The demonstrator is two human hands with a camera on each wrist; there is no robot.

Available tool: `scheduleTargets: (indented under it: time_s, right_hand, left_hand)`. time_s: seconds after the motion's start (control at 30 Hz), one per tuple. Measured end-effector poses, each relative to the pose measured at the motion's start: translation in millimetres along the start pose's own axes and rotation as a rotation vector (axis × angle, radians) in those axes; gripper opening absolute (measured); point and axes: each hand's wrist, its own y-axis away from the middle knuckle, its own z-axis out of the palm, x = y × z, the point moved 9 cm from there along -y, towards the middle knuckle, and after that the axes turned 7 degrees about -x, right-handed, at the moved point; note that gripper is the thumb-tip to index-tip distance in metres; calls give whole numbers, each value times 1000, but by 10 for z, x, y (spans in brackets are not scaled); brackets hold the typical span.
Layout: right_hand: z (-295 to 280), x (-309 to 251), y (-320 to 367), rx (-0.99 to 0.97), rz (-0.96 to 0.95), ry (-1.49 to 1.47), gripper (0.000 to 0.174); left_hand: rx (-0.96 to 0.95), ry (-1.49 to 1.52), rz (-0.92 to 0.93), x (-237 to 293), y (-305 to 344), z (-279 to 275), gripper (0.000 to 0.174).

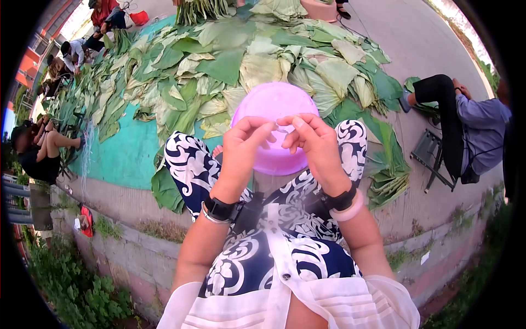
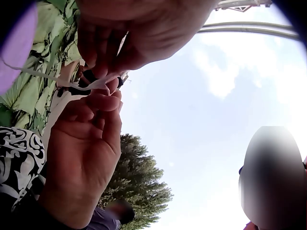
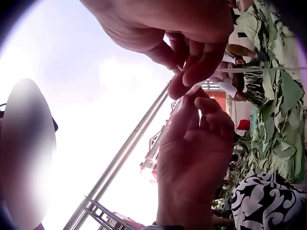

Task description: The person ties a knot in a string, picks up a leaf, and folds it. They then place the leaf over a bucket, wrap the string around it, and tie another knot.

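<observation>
My left hand (image 1: 240, 151) and my right hand (image 1: 320, 148) meet fingertip to fingertip over a round purple plastic basin (image 1: 271, 101). A thin white strip (image 2: 53, 78), like flat plastic string, runs to the fingertips and trails off toward the basin in the left wrist view. Thumb and fingers of each hand pinch it, with the other fingers curled in. Part of the strip is hidden behind the fingers. The basin sits between my knees, in patterned trousers (image 1: 183, 164).
Large green and yellowish leaves (image 1: 219, 68) cover a green sheet (image 1: 129, 151) ahead. A person (image 1: 482, 129) sits on a folding stool (image 1: 430, 156) at right; several people sit at left. A low kerb (image 1: 148, 241) runs behind me.
</observation>
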Motion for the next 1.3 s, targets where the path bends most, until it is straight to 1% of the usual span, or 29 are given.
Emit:
scheduleTargets:
  time_s: [0.07,0.17,0.37,0.5,0.57,0.67,0.8,0.87,1.0,1.1,1.17,1.3]
  right_hand:
    - [-7,28,-9,0,33,-139,25]
    - [-78,134,-34,-24,42,-245,27]
    - [-165,167,-51,1,56,-249,25]
    - [-247,112,-24,27,21,-219,23]
    - [-346,14,-49,32,-14,-219,22]
    - [-556,-236,-48,80,-74,-167,23]
    - [-995,-454,-44,167,-130,-117,22]
    - [-1186,-536,-24,200,-150,-150,21]
    - [-1624,-661,58,284,-171,-168,21]
    - [-1993,-775,106,313,-202,-135,22]
    - [-2255,-822,159,337,-230,-137,24]
    - [-2700,-955,327,472,-255,-128,27]
  left_hand:
    - [-19,94,-23,-42,-14,-4,13]
    - [-25,254,-67,-45,-4,14,14]
    - [-17,493,-100,-88,-36,-75,13]
    - [38,576,-33,-100,-47,-331,12]
    - [38,598,20,31,-84,-486,11]
    - [139,556,95,315,-57,-843,10]
    - [144,554,243,665,-1,-1365,11]
    - [176,559,289,777,58,-1650,12]
    - [256,555,365,959,218,-2175,13]
    - [263,623,409,1062,333,-2558,14]
    - [325,618,427,1076,432,-2816,13]
    - [423,619,467,1095,605,-3278,13]
